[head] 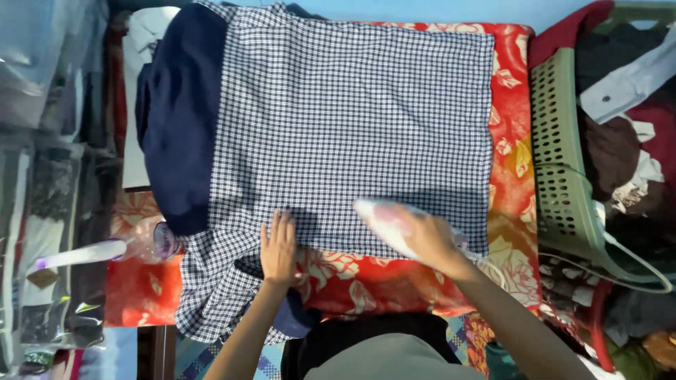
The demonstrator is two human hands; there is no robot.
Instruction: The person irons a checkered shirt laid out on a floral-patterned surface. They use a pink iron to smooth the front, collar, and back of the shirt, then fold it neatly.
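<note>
Floral cover (510, 134); iron (384, 224) under right hand (429, 238)

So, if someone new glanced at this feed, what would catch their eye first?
The big blue-and-white checked shirt spread flat across the red floral cloth fills the middle. At its lower edge the right hand grips a pale clothes iron, blurred, while the left hand presses the fabric flat. On the right stands a green laundry basket heaped with clothes.
</note>
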